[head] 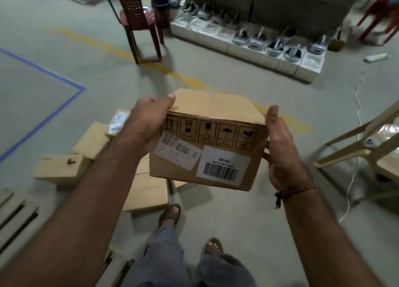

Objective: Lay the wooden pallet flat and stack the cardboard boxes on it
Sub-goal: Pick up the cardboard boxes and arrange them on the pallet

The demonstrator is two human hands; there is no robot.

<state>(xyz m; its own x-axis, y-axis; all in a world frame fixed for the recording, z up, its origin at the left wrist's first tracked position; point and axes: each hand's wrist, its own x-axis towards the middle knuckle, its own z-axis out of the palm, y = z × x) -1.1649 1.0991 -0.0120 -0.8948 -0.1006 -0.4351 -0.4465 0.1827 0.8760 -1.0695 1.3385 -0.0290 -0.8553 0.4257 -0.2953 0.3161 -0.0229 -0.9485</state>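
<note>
I hold a brown cardboard box (pixel 213 142) in the air in front of me, its near face showing handling symbols and two barcode labels. My left hand (pixel 149 122) grips its left end, thumb over the top edge. My right hand (pixel 280 148) presses against its right end with the thumb up. Below and to the left, several more cardboard boxes (pixel 60 168) lie on the floor. The slats of the wooden pallet (pixel 15 213) lie flat at the lower left edge, mostly out of frame.
A dark red plastic chair (pixel 138 21) stands ahead on the left. White boxes holding headsets (pixel 248 40) line the floor at the back. A beige chair (pixel 367 144) and a white cable (pixel 356 118) are on the right. My sandalled feet (pixel 170 213) stand below.
</note>
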